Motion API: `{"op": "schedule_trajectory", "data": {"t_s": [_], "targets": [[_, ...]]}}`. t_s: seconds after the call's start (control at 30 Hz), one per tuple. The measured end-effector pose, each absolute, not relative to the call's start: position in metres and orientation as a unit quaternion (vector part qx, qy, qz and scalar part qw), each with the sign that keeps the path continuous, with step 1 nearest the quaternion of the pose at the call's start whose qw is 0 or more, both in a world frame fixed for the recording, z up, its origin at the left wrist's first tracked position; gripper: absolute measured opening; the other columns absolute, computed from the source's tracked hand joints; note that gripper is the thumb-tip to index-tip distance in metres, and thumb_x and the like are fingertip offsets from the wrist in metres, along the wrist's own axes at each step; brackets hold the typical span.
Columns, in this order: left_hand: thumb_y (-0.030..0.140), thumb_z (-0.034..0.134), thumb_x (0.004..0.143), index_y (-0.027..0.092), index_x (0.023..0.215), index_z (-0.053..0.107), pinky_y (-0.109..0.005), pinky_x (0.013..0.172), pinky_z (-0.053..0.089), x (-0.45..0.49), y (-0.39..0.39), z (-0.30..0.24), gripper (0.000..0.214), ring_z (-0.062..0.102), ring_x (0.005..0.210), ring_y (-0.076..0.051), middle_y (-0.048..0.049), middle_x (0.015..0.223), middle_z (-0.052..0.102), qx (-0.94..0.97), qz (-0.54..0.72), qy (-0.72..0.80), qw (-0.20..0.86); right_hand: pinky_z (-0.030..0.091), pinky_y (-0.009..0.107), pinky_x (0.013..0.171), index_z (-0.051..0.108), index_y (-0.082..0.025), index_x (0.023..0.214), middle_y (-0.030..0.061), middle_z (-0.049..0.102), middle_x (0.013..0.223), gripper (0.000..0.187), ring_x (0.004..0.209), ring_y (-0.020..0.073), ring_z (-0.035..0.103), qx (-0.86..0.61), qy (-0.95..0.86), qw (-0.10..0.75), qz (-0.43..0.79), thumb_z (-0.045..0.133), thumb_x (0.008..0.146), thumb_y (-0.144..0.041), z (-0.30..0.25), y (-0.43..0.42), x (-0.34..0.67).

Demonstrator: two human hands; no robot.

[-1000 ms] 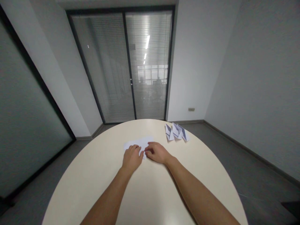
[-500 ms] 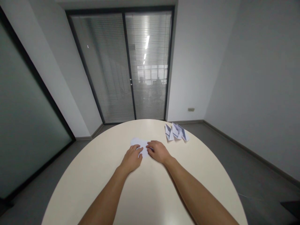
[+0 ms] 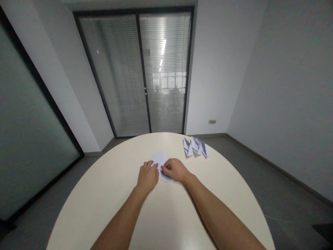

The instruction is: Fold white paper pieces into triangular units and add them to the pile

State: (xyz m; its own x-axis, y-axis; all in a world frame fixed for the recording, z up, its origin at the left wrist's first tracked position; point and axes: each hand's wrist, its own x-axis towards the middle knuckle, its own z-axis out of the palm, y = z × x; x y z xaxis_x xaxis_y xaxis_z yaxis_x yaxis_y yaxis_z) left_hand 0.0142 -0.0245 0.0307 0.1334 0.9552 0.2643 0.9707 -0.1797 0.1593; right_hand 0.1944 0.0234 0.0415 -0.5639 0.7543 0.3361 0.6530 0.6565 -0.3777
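Observation:
A sheet of white paper [image 3: 159, 158] lies on the round cream table [image 3: 109, 184] between my hands, with its near corner showing below them. My left hand [image 3: 148, 175] rests on the paper's left side, its fingers stretched out and a little apart. On the right edge, my right hand [image 3: 175, 169] has thumb and forefinger pinched together on the paper. The fingers cover part of the sheet, so its folds are hard to make out.
Several folded white paper pieces [image 3: 196, 146] stand in a group near the table's far right edge. Beyond the table are a glass door with blinds [image 3: 166, 104] and a pale wall [image 3: 213, 69] with a small socket plate [image 3: 212, 122].
The paper has turned, and its near corner now reaches closer to me. My right fingers have drawn together into a pinch, while my left hand has shifted only slightly.

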Motion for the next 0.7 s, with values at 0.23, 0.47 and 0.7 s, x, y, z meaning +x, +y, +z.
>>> {"op": "schedule_trajectory", "data": {"t_s": [0.23, 0.47, 0.7], "targets": [[0.025, 0.043, 0.098, 0.019, 0.131, 0.068, -0.043, 0.111, 0.040, 0.007, -0.020, 0.031, 0.042, 0.054, 0.128, -0.028, -0.0119, 0.141, 0.062, -0.777, -0.162, -0.608, -0.001, 0.043, 0.027, 0.075, 0.076, -0.018, 0.082, 0.0068, 0.076, 0.083, 0.035, 0.078, 0.0176, 0.066, -0.377, -0.879, 0.266, 0.119, 0.052, 0.100, -0.036, 0.040, 0.023, 0.194], [0.030, 0.048, 0.098, 0.024, 0.140, 0.060, -0.048, 0.120, 0.032, 0.009, -0.022, 0.029, 0.044, 0.048, 0.140, -0.026, -0.0096, 0.152, 0.054, -0.803, -0.170, -0.569, -0.054, 0.044, 0.033, 0.101, 0.072, -0.020, 0.117, 0.0102, 0.073, 0.121, 0.033, 0.116, 0.0222, 0.064, -0.338, -0.890, 0.283, 0.117, 0.044, 0.104, -0.032, 0.028, 0.030, 0.196], [0.022, 0.045, 0.098, 0.021, 0.135, 0.065, -0.044, 0.113, 0.040, 0.006, -0.021, 0.029, 0.043, 0.052, 0.133, -0.027, -0.0108, 0.144, 0.060, -0.798, -0.167, -0.579, 0.003, 0.041, 0.035, 0.102, 0.075, -0.020, 0.111, 0.0113, 0.074, 0.118, 0.035, 0.115, 0.0241, 0.064, -0.406, -0.879, 0.241, 0.071, 0.043, 0.105, -0.033, 0.031, 0.027, 0.196]]}}
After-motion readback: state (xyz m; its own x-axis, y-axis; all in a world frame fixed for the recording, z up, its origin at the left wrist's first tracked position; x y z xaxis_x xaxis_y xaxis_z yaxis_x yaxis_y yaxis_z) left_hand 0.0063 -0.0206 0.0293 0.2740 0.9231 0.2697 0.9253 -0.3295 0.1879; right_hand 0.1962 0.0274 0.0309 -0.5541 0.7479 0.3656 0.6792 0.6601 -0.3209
